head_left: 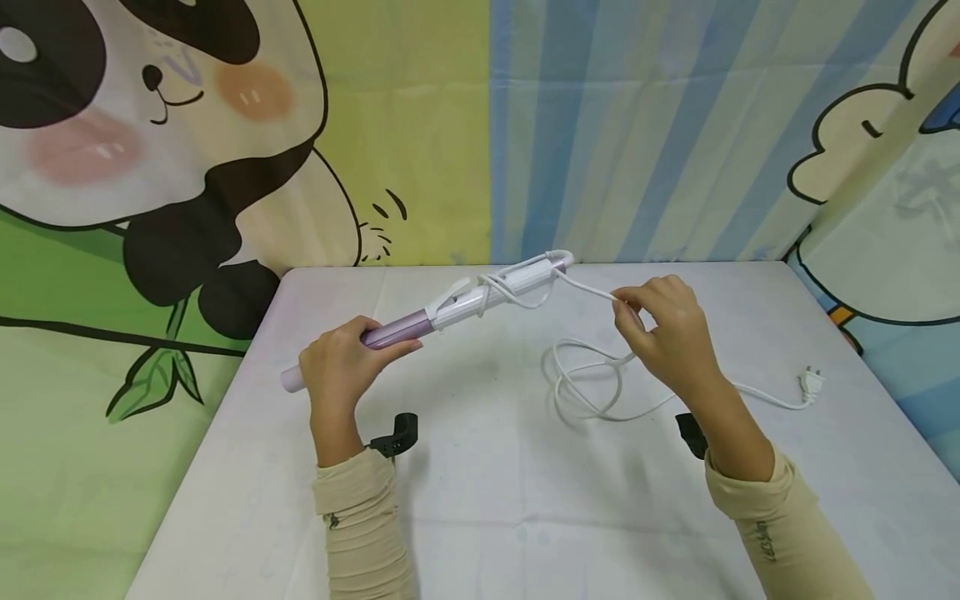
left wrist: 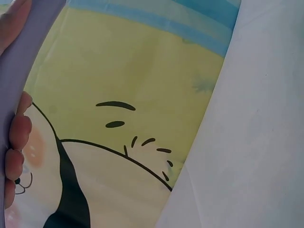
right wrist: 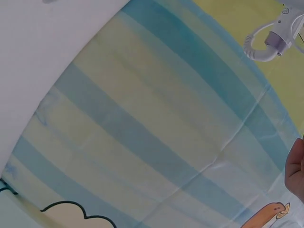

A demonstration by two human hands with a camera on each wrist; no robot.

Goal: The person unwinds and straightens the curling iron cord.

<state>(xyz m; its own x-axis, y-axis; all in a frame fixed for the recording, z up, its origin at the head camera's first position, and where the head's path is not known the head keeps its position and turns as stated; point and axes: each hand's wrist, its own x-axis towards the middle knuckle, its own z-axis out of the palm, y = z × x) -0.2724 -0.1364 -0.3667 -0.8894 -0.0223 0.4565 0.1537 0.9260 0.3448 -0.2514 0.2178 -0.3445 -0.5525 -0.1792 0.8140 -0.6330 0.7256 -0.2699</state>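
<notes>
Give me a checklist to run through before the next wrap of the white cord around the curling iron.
1. Left hand grips the lilac metal barrel of the white-handled curling iron: ok.
2. Right hand pinches the thin white power cord: ok.
3. Cord already looped round the handle: ok.
4. Slack cord lying in loose coils on the white table, free of knots: cannot tell.
5. White two-pin plug lying free on the table, unplugged: ok.

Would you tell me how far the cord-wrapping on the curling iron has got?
One or two turns already circle the curling iron, gripped by the left hand. The right hand pinches the cord. Loose loops and the plug lie on the table.
</notes>
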